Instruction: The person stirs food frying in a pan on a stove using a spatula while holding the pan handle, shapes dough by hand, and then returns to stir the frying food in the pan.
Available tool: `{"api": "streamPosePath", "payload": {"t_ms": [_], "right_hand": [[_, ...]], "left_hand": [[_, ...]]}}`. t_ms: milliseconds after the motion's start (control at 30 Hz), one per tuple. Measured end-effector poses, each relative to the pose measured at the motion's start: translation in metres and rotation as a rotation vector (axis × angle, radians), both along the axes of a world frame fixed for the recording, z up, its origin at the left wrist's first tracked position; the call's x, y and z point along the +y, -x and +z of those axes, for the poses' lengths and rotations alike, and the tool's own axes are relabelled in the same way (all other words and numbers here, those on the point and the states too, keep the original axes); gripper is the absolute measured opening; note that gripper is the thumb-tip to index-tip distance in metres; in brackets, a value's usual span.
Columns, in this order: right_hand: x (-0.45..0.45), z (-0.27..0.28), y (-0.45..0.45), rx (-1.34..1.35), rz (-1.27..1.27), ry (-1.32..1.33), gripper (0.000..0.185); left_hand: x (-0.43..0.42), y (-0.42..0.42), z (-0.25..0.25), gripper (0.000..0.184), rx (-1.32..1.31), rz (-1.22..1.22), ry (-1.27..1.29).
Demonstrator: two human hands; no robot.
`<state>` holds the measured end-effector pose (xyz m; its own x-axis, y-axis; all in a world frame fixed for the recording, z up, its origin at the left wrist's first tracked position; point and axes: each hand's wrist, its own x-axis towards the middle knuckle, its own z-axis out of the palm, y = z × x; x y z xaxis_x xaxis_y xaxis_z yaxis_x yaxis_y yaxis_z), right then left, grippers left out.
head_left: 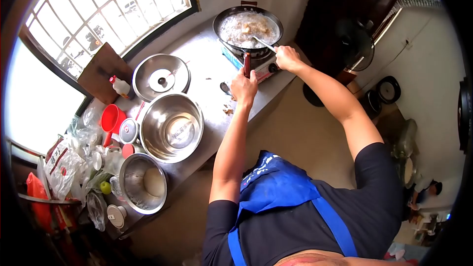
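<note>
A dark wok [279,23] stands on a portable gas stove [266,73] near the far end of the counter. Pale, bubbling liquid fills it, with light brown pieces of food [250,25] in the middle. My left hand [244,86] is closed around the wok's brown handle [247,59], which points toward me. In my right hand [287,59] is the shaft of a light-coloured spatula or ladle [265,45]. Its far end dips into the liquid, so I cannot tell its exact kind.
Left along the counter [197,51] are a large steel bowl [196,140], a smaller bowl [129,167], a lidded pan [140,76], a red dipper [112,118], a bottle [119,86] and plastic bags [64,167]. A fan [357,44] stands right; another person [422,192] is far right.
</note>
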<state>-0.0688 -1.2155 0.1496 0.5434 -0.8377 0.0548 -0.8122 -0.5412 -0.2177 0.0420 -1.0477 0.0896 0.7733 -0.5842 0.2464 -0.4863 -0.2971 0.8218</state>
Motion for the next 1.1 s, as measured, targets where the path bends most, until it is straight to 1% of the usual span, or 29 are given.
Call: {"api": "streamPosePath", "payload": {"t_ms": [33,100,167,200,233,300,333,367,433,467,500,600,633,667,700,733,800,867,900,1000,1033,1100], "right_hand": [[0.001,-0.001,-0.004,-0.011,-0.012,-0.005,0.025],[-0.012,-0.015,-0.007,-0.028,-0.042,-0.010,0.025],[-0.040,-0.045,-0.002,-0.260,0.034,0.011,0.033],[-0.058,-0.059,0.003,-0.263,0.118,0.049,0.037],[-0.054,-0.051,0.005,-0.261,0.127,0.050,0.037],[-0.041,-0.029,0.014,-0.448,-0.137,-0.538,0.034],[-0.042,-0.026,0.017,-0.564,-0.160,-0.741,0.033],[-0.042,-0.025,0.022,-0.561,-0.157,-0.750,0.033],[-0.045,-0.015,0.032,-0.668,-0.160,-0.900,0.032],[-0.051,-0.009,0.035,-0.659,-0.149,-0.959,0.034],[-0.057,-0.003,0.040,-0.663,-0.142,-0.953,0.022],[-0.082,0.018,0.054,-0.683,-0.145,-1.056,0.029],[-0.086,0.027,0.059,-0.700,-0.147,-1.092,0.024],[-0.092,0.038,0.063,-0.684,-0.145,-1.111,0.022],[-0.098,0.048,0.066,-0.667,-0.144,-1.133,0.019],[-0.094,0.063,0.069,-0.646,-0.132,-1.126,0.018],[-0.101,0.079,0.073,-0.624,-0.101,-1.117,0.021],[-0.097,0.094,0.074,-0.610,-0.095,-1.082,0.020],[-0.097,0.097,0.073,-0.605,-0.090,-1.085,0.020],[-0.096,0.101,0.072,-0.688,-0.078,-1.156,0.021],[-0.095,0.100,0.070,-0.686,-0.079,-1.154,0.021],[-0.093,0.093,0.064,-0.764,-0.127,-1.154,0.018]], "left_hand": [[-0.001,-0.001,-0.003,0.030,-0.024,-0.003,0.007],[-0.001,0.002,-0.002,0.030,-0.029,0.014,0.015],[-0.003,0.003,0.000,0.032,-0.017,0.025,0.008],[-0.004,0.005,0.001,0.034,-0.005,0.027,-0.011],[-0.005,0.008,0.001,0.034,-0.003,0.036,-0.009],[-0.009,0.015,0.001,0.034,0.000,0.004,0.032],[-0.009,0.018,0.004,0.034,0.005,0.007,-0.005],[-0.008,0.019,0.002,0.034,0.005,0.013,-0.013],[-0.010,0.018,0.003,0.033,0.000,0.002,0.043],[-0.009,0.019,0.004,0.033,-0.002,0.007,0.038],[-0.008,0.018,0.005,0.033,-0.028,-0.003,0.030],[-0.004,0.015,0.009,0.033,-0.064,-0.022,-0.011],[-0.005,0.013,0.009,0.034,-0.072,-0.037,-0.038],[-0.004,0.013,0.008,0.036,-0.104,-0.029,0.003],[-0.004,0.012,0.007,0.038,-0.077,-0.036,-0.032],[-0.004,0.012,0.004,0.036,-0.070,-0.026,-0.012],[-0.006,0.011,-0.003,0.033,-0.060,-0.007,0.008],[-0.004,0.010,-0.006,0.041,-0.031,-0.004,0.029],[-0.002,0.011,-0.008,0.041,-0.030,0.003,0.028],[0.010,0.024,-0.003,0.056,-0.048,0.050,-0.027],[0.014,0.027,-0.004,0.054,-0.073,0.044,0.000],[0.023,0.032,-0.006,0.051,-0.168,0.052,0.071]]}}
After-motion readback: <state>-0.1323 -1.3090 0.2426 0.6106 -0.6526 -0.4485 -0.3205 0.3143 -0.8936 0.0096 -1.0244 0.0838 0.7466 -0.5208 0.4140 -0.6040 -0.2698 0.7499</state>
